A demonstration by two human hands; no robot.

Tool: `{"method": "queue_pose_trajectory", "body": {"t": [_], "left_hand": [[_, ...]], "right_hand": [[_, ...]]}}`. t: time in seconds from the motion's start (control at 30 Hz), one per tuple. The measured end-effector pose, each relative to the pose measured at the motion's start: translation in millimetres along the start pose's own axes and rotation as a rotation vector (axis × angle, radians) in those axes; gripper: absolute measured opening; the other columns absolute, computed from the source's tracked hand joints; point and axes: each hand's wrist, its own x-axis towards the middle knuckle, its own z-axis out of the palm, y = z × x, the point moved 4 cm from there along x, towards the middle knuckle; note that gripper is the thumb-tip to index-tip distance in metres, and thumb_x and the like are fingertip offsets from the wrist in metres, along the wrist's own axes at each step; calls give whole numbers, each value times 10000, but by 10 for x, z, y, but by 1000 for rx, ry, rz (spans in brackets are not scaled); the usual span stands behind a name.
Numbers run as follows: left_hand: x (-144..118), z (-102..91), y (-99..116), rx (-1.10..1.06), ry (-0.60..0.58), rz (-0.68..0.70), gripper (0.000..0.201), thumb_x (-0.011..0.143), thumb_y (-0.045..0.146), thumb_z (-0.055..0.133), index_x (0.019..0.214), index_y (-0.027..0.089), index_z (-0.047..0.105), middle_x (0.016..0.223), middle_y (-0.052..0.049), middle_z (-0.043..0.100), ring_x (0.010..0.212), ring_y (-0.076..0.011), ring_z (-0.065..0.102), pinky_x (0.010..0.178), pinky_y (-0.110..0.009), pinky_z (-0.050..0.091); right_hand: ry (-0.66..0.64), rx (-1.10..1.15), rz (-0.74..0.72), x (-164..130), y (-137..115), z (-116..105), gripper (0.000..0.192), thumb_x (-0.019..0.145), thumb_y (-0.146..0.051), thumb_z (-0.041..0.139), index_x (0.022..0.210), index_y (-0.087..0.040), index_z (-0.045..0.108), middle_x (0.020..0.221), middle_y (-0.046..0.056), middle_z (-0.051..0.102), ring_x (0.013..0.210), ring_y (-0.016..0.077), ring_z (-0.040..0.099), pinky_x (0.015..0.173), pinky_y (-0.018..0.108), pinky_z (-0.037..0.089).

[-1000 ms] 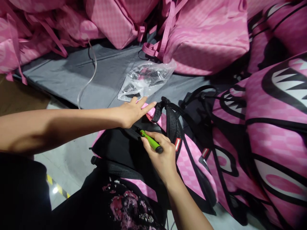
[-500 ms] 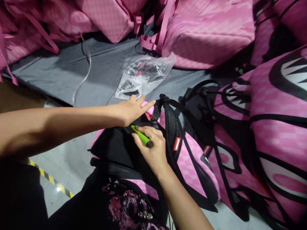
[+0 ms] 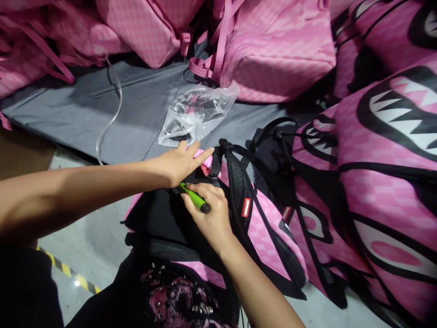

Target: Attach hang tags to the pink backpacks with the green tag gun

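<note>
Against the near edge of the counter (image 3: 136,118) lay a black-and-pink backpack (image 3: 160,214), its black side turned up, seemingly so that both hands could work on it. Near its top the left hand (image 3: 179,165) rested open, fingers spread, probably to steady the fabric, while the right hand (image 3: 212,212) gripped a green pen-shaped tool (image 3: 195,199) between thumb and fingers, likely for fine control, its tip too dark to make out.
</note>
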Motion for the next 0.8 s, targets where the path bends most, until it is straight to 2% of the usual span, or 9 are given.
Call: {"method": "queue_pose_trajectory", "body": {"t": [0.1, 0.2, 0.33, 0.5, 0.7, 0.8], "left_hand": [[-11, -14, 2, -10, -9, 4, 1081, 711, 35, 591, 1601, 207, 1, 1589, -206, 235, 1259, -368, 423, 805, -352, 504], [-10, -19, 0, -16, -11, -1, 1092, 703, 37, 594, 1601, 220, 0, 1591, -202, 238, 1267, -373, 420, 819, -361, 504], [-3, -16, 2, -14, -17, -3, 1086, 713, 30, 590, 1600, 215, -9, 1594, -213, 215, 1254, -371, 425, 819, -364, 505], [-9, -25, 3, -14, -66, -2, 1082, 743, 35, 593, 1592, 196, -58, 1605, -221, 150, 1280, -374, 393, 866, -369, 497], [-11, -30, 8, -21, -65, -8, 1094, 737, 33, 606, 1592, 204, -55, 1598, -219, 167, 1286, -373, 386, 885, -379, 494], [-9, -38, 16, -22, -64, -6, 1071, 747, 28, 590, 1594, 207, -41, 1600, -215, 163, 1287, -370, 385, 879, -384, 497]], "right_hand": [[23, -27, 1, -7, 9, -23, 100, 849, -237, 703, 948, -233, 690, 964, 35, 760, 886, 210, 698, 829, 402, 489], [-12, -4, 8, -18, 27, -17, 101, 849, -248, 706, 949, -238, 696, 963, 31, 763, 888, 212, 703, 830, 400, 495], [54, -7, 20, -33, 40, -25, 103, 849, -245, 711, 949, -222, 700, 969, 40, 761, 895, 209, 703, 840, 392, 500], [40, 6, 40, -28, 46, 7, 104, 840, -261, 727, 935, -222, 707, 941, 31, 763, 862, 201, 702, 815, 372, 493], [-13, 70, 45, 19, 61, 44, 92, 840, -261, 721, 926, -232, 707, 934, 13, 764, 857, 192, 703, 819, 365, 497], [11, 38, 38, 13, 45, 17, 94, 854, -278, 706, 936, -233, 701, 958, 20, 764, 881, 195, 701, 834, 370, 492]]}}
